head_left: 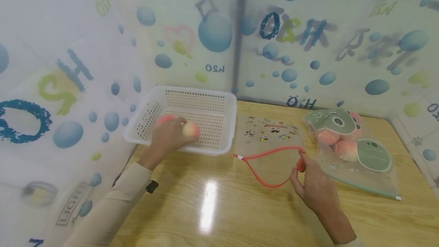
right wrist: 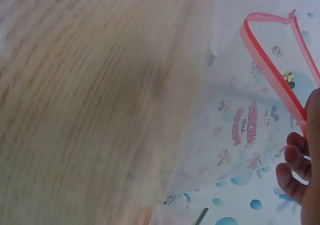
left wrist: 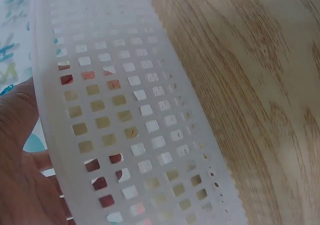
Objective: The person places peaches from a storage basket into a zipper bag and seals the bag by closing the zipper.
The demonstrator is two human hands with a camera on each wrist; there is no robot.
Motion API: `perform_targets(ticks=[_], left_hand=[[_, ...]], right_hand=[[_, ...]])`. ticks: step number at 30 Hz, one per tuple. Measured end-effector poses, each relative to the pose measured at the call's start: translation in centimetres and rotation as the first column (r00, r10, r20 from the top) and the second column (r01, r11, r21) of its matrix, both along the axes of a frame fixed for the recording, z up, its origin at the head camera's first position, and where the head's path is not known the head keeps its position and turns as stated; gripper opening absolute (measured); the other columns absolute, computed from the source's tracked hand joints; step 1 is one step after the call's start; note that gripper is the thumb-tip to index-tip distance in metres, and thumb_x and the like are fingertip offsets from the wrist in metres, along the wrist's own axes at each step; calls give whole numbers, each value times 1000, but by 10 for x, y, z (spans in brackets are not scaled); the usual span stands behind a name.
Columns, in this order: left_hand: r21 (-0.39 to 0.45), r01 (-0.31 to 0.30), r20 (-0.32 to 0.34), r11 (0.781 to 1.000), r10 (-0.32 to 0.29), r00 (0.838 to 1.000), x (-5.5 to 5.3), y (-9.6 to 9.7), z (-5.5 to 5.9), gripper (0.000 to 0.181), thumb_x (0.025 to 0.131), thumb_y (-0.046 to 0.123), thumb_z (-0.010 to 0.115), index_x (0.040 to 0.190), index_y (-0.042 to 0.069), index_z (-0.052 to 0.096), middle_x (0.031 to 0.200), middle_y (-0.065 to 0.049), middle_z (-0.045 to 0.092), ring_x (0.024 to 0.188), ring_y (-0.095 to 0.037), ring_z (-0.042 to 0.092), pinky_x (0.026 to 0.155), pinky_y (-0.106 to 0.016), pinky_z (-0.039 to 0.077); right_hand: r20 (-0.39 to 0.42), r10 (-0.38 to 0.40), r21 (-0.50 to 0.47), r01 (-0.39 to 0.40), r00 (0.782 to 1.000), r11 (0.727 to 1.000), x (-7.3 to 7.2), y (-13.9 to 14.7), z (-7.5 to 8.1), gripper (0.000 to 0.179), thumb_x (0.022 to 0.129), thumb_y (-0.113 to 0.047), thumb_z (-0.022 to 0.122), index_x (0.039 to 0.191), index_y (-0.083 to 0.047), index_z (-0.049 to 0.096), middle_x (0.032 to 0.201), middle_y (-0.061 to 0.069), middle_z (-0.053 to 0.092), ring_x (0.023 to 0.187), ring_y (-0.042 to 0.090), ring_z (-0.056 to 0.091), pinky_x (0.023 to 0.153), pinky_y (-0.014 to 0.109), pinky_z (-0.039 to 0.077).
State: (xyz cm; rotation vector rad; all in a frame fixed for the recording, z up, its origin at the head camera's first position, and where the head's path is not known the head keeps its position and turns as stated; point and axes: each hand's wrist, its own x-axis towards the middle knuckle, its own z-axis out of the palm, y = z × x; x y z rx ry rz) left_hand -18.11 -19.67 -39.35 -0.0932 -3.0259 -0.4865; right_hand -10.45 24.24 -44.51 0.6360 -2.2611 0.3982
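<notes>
My left hand (head_left: 168,134) grips a pink-and-yellow peach (head_left: 191,129) just over the white plastic basket (head_left: 227,129). Partly behind that hand, another peach (head_left: 166,119) shows inside the basket. In the left wrist view, the basket's perforated wall (left wrist: 107,45) hides most of the left hand (left wrist: 22,170). My right hand (head_left: 317,186) pinches the red zip edge at the right end of a clear cartoon-printed zip bag (head_left: 271,134). The bag's mouth gapes. From the right wrist, the bag (right wrist: 235,120) and the curled fingers (right wrist: 295,160) of that hand are visible.
Right of the cartoon bag lies a second zip bag (head_left: 370,180) with a green zip edge and several peaches inside. A bubble-patterned wall covering (head_left: 192,71) rises behind and left of the wooden table (head_left: 178,209).
</notes>
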Motion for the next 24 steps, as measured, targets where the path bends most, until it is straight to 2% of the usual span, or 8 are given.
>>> perform_targets(ticks=[2, 5, 10, 14, 19, 24], left_hand=[[21, 7, 5, 1000, -7, 1000, 0, 2, -1, 68, 75, 61, 73, 117, 8, 67, 93, -7, 70, 76, -26, 62, 63, -46, 51], [36, 8, 2, 999, -8, 1000, -1, 5, -3, 66, 75, 61, 74, 115, 9, 67, 89, -6, 68, 73, -25, 61, 61, -45, 51], [46, 8, -22, 999, -7, 1000, 1, 9, -5, 67, 75, 59, 75, 118, 9, 66, 91, -7, 69, 72, -24, 63, 58, -43, 52], [65, 20, -47, 998, -17, 999, 6, 15, -5, 68, 74, 61, 76, 118, 10, 66, 90, -6, 69, 73, -24, 63, 56, -39, 52], [102, 65, -143, 993, -50, 988, 13, 26, -3, 68, 74, 61, 78, 118, 10, 69, 97, -6, 72, 81, -25, 66, 63, -41, 54], [156, 112, -218, 981, -77, 973, 20, 40, 5, 65, 73, 58, 81, 117, 12, 69, 103, -5, 71, 86, -24, 65, 70, -42, 52]], right_hand=[[36, -5, 3, 5, 999, 1000, 0, 1, 2, 54, 96, -32, 42, 127, 10, 57, 79, 6, 56, 52, 12, 44, 33, 26, 31], [81, -8, 7, 7, 997, 1000, 0, 0, 4, 52, 96, -33, 41, 124, 9, 56, 77, 6, 54, 52, 13, 42, 33, 26, 30], [100, -9, 3, 9, 995, 1000, -2, -1, 5, 50, 95, -32, 40, 122, 9, 54, 75, 7, 53, 54, 14, 37, 37, 24, 25], [123, -4, 26, 0, 992, 1000, -6, -3, 4, 53, 93, -30, 40, 125, 11, 52, 78, 9, 56, 58, 18, 43, 40, 26, 30], [138, -4, 36, -1, 990, 999, -7, -7, 5, 54, 92, -27, 40, 125, 13, 52, 76, 12, 55, 57, 20, 43, 42, 29, 33], [128, -2, 27, -1, 992, 1000, -6, -11, 8, 52, 91, -27, 40, 124, 12, 54, 74, 11, 52, 55, 16, 37, 41, 26, 29]])
